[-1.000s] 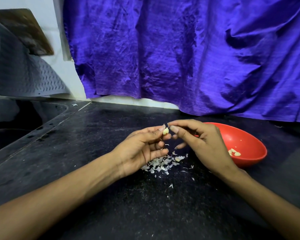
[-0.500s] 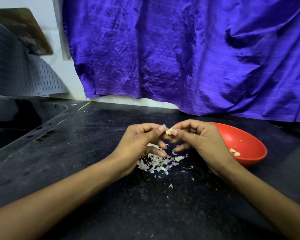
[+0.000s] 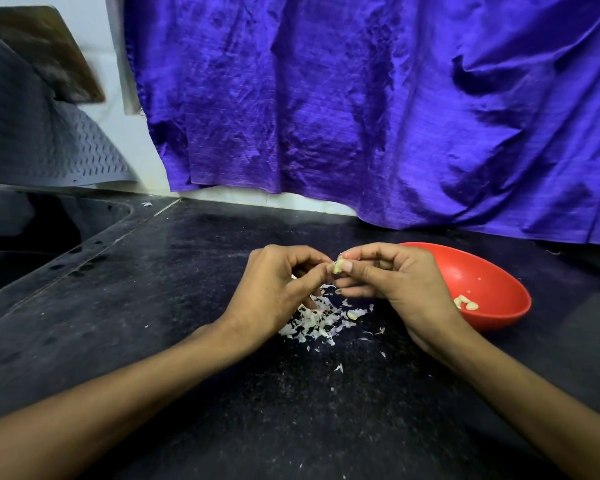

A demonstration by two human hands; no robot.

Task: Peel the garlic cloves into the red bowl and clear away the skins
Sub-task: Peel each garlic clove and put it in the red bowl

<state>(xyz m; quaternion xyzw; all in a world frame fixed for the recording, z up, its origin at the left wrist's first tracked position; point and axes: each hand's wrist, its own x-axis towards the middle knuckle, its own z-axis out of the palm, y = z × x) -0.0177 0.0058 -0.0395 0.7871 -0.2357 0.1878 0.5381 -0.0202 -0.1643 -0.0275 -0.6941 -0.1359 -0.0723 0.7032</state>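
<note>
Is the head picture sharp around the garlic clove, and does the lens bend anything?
Head view: the garlic clove between the left hand and right hand is small and slightly soft; light is dim, with sheen on the purple cloth; the wide lens curves the dark counter edge at the left.

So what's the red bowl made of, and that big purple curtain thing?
The red bowl looks like plastic: smooth, one even colour, with a soft dull shine. The purple cloth looks like thin silky fabric, maybe silk or satin: it hangs crinkled and its folds catch the light.
</note>
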